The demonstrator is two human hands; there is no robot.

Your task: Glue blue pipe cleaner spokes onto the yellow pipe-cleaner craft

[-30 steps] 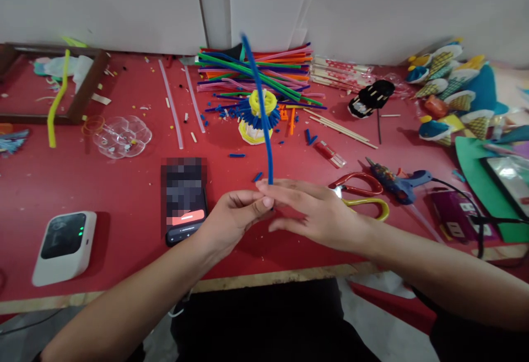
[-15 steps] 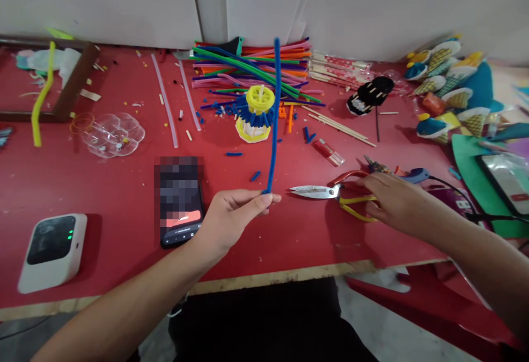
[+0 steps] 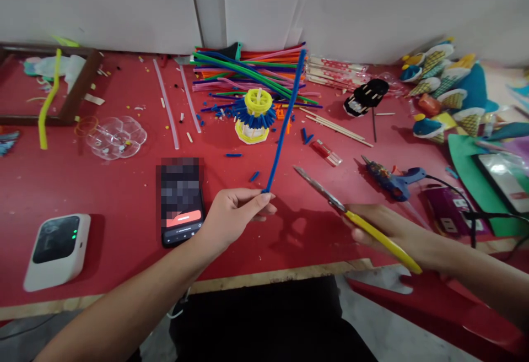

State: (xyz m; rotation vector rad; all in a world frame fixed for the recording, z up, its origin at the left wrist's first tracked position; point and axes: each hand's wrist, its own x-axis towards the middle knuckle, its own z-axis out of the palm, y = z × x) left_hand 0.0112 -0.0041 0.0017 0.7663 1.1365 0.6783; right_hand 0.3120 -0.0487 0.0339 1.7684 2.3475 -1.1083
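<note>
My left hand pinches the lower end of a long blue straw, which leans up and to the right above the red table. My right hand grips the scissors by their yellow and red handles, lifted off the table, with the metal blades pointing up-left toward the straw. A small yellow spool model ringed with blue straw bits stands behind the straw. A heap of coloured straws lies at the back by the wall.
A phone lies left of my left hand and a white device sits near the front edge. A blue glue gun, wooden sticks, a clear plastic tray and coloured paper crafts crowd the table.
My right hand left the straw, reached right to the scissors on the table and now holds them lifted, blades toward the straw. The straw tilted from leaning left to leaning right.
</note>
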